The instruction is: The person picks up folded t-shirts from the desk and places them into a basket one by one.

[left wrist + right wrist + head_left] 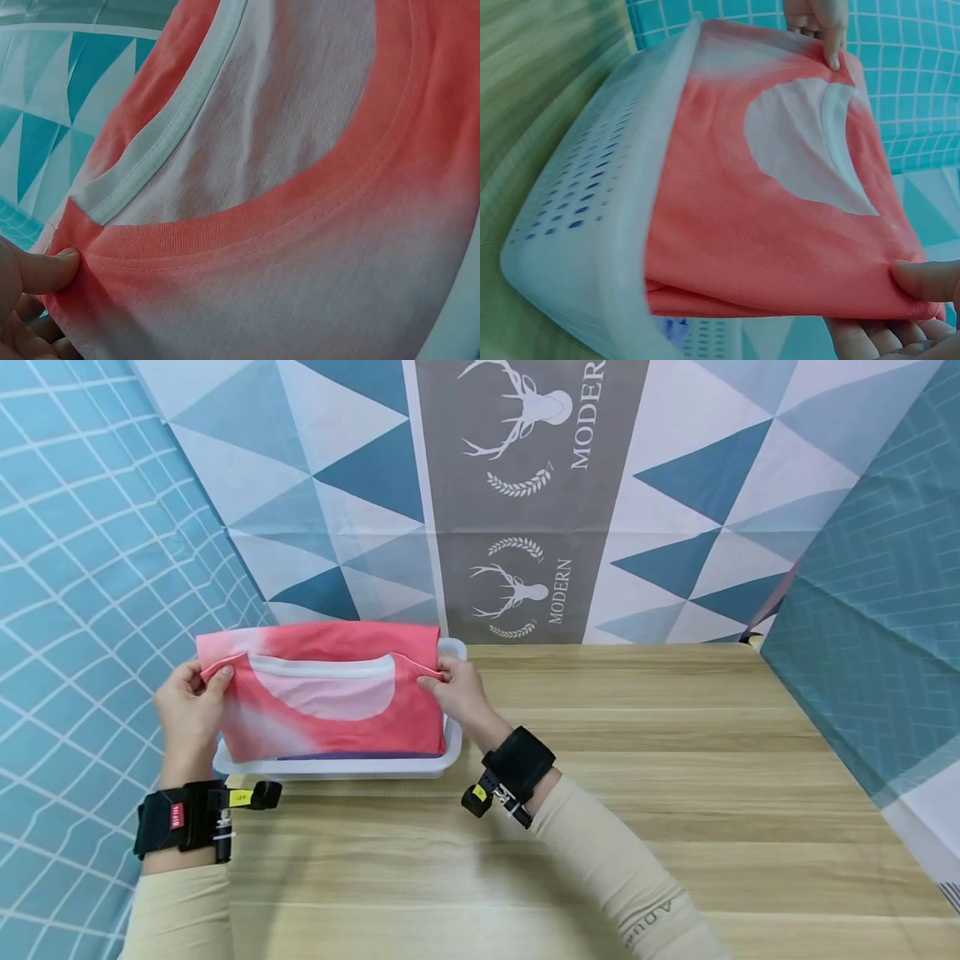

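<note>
A folded pink and white T-shirt point(330, 693) lies on top of a white perforated basket point(337, 767) at the left of a wooden table. My left hand point(197, 693) pinches the shirt's left shoulder edge, thumb point(45, 271) on the pink fabric point(300, 285). My right hand point(454, 687) pinches the right shoulder edge beside the collar. In the right wrist view the folded shirt point(765, 225) fills the basket point(592, 247), my right thumb point(926, 279) presses its near corner, and the left hand's fingers point(821, 26) hold the far corner.
The wooden table point(675, 793) stretches to the right of the basket. A patterned blue, white and grey cloth backdrop point(517, 493) hangs behind and on both sides. Something blue-purple point(345, 757) shows under the shirt inside the basket.
</note>
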The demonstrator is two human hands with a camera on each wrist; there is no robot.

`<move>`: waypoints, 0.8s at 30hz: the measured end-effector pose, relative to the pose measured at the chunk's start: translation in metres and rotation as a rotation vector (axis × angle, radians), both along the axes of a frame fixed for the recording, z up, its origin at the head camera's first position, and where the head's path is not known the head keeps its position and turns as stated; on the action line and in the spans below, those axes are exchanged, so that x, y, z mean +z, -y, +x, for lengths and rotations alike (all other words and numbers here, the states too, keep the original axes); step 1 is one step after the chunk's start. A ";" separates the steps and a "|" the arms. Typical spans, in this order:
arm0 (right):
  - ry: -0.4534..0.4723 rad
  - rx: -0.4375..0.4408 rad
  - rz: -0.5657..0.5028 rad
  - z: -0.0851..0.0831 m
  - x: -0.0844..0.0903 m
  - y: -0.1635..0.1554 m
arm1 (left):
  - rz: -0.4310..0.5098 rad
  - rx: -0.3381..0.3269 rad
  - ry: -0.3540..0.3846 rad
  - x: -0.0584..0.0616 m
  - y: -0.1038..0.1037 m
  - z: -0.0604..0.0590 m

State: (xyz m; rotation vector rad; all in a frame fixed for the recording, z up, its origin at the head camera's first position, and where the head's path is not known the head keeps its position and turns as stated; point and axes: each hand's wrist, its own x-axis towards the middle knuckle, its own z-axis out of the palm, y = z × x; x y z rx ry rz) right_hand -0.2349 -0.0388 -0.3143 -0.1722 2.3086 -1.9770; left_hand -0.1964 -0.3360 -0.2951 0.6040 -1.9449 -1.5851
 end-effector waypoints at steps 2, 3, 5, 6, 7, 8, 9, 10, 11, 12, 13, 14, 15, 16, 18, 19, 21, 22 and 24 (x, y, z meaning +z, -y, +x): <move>0.005 -0.001 0.015 -0.001 -0.003 0.002 | -0.016 0.002 -0.008 -0.002 0.001 -0.001; 0.008 -0.001 0.020 -0.001 -0.005 0.002 | -0.034 0.004 -0.005 -0.003 0.001 -0.001; 0.010 -0.001 0.028 -0.003 -0.008 0.003 | -0.075 0.005 0.009 -0.006 0.001 -0.002; 0.007 -0.003 0.030 -0.003 -0.009 0.003 | -0.088 0.002 0.019 -0.007 0.002 -0.003; 0.006 -0.005 0.033 -0.004 -0.011 0.003 | -0.099 0.001 0.030 -0.008 0.002 -0.004; 0.006 -0.006 0.035 -0.004 -0.012 0.003 | -0.108 -0.001 0.044 -0.010 0.003 -0.005; 0.007 -0.009 0.039 -0.005 -0.013 0.003 | -0.128 -0.001 0.061 -0.012 0.003 -0.005; 0.009 -0.011 0.044 -0.005 -0.015 0.003 | -0.131 -0.002 0.079 -0.014 0.004 -0.006; 0.016 -0.011 0.046 -0.005 -0.016 0.004 | -0.142 -0.003 0.099 -0.016 0.005 -0.006; 0.024 -0.011 0.049 -0.005 -0.017 0.004 | -0.151 -0.004 0.117 -0.018 0.006 -0.006; 0.037 -0.010 0.053 -0.005 -0.018 0.005 | -0.163 -0.004 0.129 -0.021 0.007 -0.007; 0.048 -0.008 0.056 -0.004 -0.019 0.005 | -0.169 -0.004 0.142 -0.023 0.008 -0.007; 0.058 -0.005 0.057 -0.004 -0.021 0.006 | -0.168 -0.004 0.148 -0.025 0.008 -0.007; 0.067 -0.003 0.058 -0.004 -0.022 0.006 | -0.174 -0.003 0.149 -0.028 0.009 -0.007; 0.083 -0.003 0.056 -0.004 -0.025 0.007 | -0.180 -0.002 0.138 -0.032 0.009 -0.008; 0.087 -0.004 0.056 -0.004 -0.026 0.008 | -0.182 -0.002 0.128 -0.033 0.009 -0.008; 0.094 -0.009 0.054 -0.005 -0.029 0.008 | -0.188 0.001 0.112 -0.036 0.009 -0.008; 0.095 -0.014 0.057 -0.005 -0.030 0.009 | -0.196 0.000 0.111 -0.037 0.009 -0.008; 0.101 -0.020 0.060 -0.006 -0.032 0.009 | -0.204 0.002 0.109 -0.039 0.009 -0.009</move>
